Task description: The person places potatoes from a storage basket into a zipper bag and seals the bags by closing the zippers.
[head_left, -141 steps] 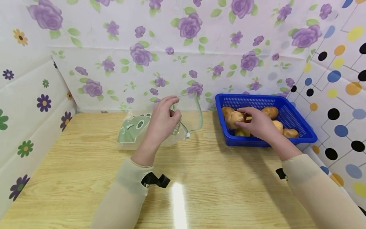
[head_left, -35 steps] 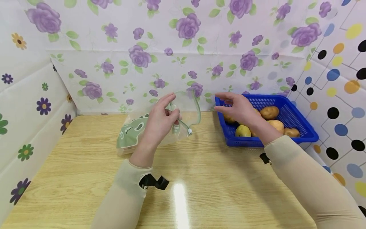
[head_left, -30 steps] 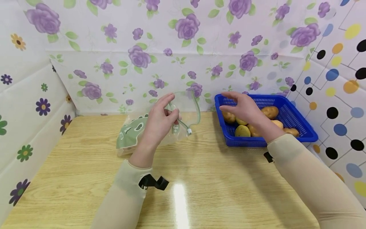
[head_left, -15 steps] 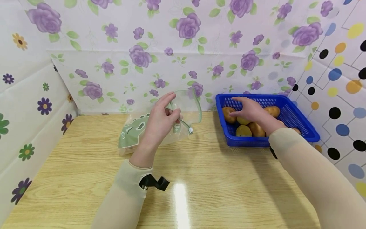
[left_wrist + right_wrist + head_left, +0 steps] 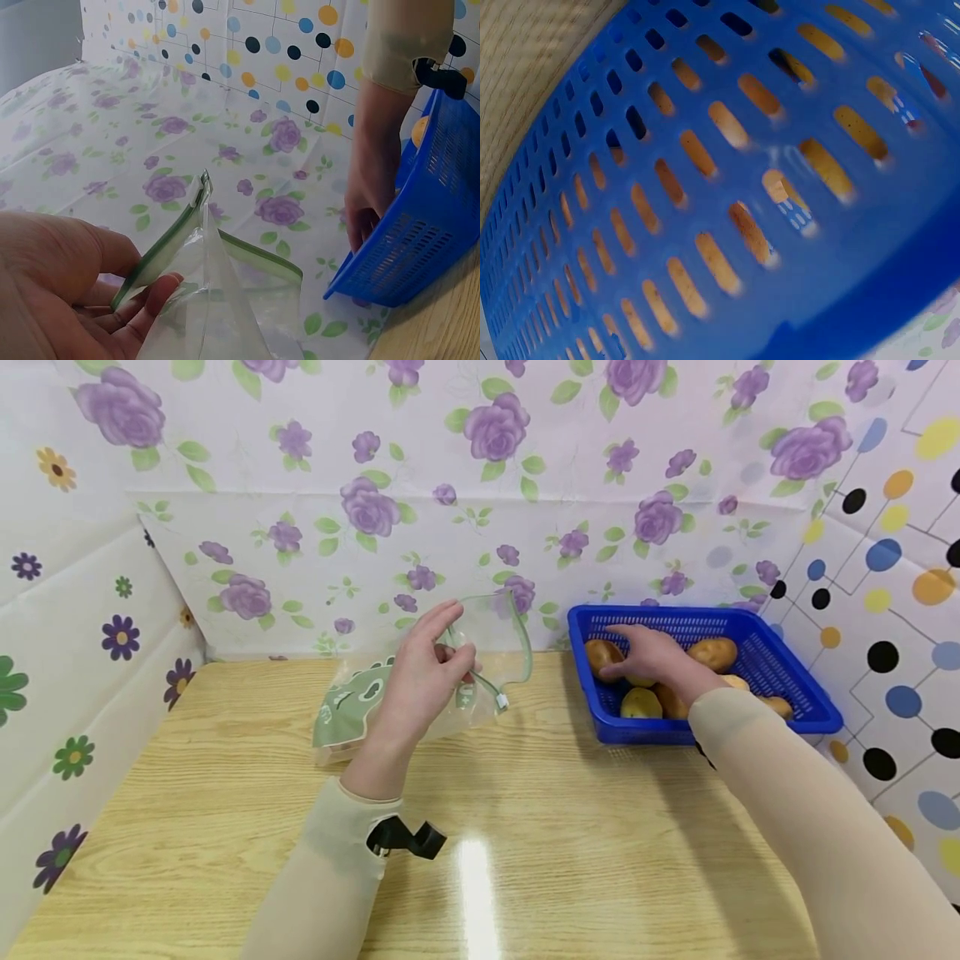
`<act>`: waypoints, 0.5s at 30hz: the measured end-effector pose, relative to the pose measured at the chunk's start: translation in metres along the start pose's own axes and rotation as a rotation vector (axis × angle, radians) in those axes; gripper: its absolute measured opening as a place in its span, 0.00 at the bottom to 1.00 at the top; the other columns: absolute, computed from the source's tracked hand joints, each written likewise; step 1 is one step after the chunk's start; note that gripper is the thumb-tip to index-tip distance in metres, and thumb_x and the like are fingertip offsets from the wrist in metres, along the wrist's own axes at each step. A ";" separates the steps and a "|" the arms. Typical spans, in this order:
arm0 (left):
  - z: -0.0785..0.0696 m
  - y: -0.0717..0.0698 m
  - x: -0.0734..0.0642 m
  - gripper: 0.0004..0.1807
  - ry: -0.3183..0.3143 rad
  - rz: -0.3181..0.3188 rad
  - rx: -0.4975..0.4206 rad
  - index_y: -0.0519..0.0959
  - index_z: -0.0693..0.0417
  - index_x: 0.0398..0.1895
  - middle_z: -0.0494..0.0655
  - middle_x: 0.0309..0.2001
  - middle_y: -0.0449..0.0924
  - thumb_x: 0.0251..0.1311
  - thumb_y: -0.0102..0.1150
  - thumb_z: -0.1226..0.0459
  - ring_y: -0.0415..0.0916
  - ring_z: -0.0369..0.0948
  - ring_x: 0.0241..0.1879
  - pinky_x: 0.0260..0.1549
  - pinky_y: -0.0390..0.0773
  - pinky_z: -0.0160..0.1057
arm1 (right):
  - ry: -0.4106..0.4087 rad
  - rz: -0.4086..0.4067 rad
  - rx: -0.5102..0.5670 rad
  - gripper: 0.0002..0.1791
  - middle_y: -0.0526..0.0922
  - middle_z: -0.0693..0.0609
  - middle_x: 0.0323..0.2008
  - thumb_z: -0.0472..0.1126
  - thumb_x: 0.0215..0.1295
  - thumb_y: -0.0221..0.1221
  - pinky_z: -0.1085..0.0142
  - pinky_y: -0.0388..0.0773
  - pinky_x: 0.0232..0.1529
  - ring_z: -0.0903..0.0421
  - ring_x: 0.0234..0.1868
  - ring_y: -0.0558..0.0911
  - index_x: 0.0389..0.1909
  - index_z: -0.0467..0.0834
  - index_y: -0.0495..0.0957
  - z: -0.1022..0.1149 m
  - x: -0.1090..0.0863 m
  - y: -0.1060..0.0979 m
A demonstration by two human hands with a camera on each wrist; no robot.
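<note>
My left hand point(image 5: 431, 672) pinches the green-edged mouth of a clear slider zip bag point(image 5: 472, 710) with a green dinosaur print. In the left wrist view, the bag's mouth point(image 5: 251, 259) gapes apart, and thumb and fingers grip one edge. My right hand point(image 5: 648, 656) reaches into the blue basket point(image 5: 705, 735) at the right. Its thumb and fingers are spread about a brown potato point(image 5: 602, 657) at the basket's left end, with the thumb overlapping it. The right wrist view shows mainly the basket's slotted wall point(image 5: 727, 187), which hides that hand.
More potatoes point(image 5: 712, 653) lie in the basket, along with a yellow-green rounded piece point(image 5: 641, 703). The wooden table point(image 5: 525, 827) meets a flowered cloth wall point(image 5: 450, 543) behind and a dotted wall point(image 5: 885, 652) beside the basket.
The right hand held a potato in the basket earliest, then appeared without it at the basket's left edge. It has since moved back down into the basket. The left hand stays on the bag.
</note>
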State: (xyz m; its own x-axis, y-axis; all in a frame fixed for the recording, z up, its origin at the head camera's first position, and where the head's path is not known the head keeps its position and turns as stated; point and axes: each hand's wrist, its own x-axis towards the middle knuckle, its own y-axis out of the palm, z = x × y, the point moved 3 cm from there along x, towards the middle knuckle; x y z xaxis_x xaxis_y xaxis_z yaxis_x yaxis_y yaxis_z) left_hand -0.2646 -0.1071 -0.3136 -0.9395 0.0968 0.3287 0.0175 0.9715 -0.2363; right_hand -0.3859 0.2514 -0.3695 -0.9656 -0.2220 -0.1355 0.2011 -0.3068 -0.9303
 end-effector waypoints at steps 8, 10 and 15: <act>0.001 -0.001 0.000 0.34 -0.009 -0.005 -0.011 0.71 0.59 0.82 0.41 0.83 0.64 0.74 0.59 0.74 0.85 0.41 0.35 0.35 0.87 0.33 | 0.027 0.007 -0.079 0.52 0.65 0.32 0.81 0.55 0.72 0.73 0.26 0.31 0.80 0.27 0.82 0.59 0.87 0.40 0.59 0.001 0.002 0.002; 0.001 -0.001 0.000 0.34 -0.009 -0.008 -0.010 0.71 0.59 0.82 0.41 0.83 0.65 0.74 0.59 0.74 0.85 0.40 0.34 0.34 0.86 0.33 | 0.031 0.013 -0.090 0.51 0.65 0.32 0.82 0.56 0.73 0.72 0.26 0.31 0.79 0.26 0.81 0.59 0.87 0.40 0.59 0.001 0.002 0.003; 0.001 -0.001 0.000 0.34 -0.002 -0.014 0.006 0.72 0.58 0.82 0.41 0.83 0.65 0.73 0.60 0.74 0.85 0.40 0.33 0.31 0.84 0.31 | 0.035 0.011 -0.107 0.50 0.66 0.32 0.81 0.57 0.74 0.71 0.26 0.30 0.79 0.24 0.81 0.59 0.87 0.39 0.60 0.002 0.002 0.006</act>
State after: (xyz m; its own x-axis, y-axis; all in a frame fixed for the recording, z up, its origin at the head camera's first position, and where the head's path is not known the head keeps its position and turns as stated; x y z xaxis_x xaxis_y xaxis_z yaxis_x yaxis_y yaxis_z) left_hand -0.2649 -0.1080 -0.3146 -0.9404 0.0832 0.3297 0.0029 0.9715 -0.2369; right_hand -0.3866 0.2473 -0.3744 -0.9690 -0.1918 -0.1555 0.1942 -0.2032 -0.9597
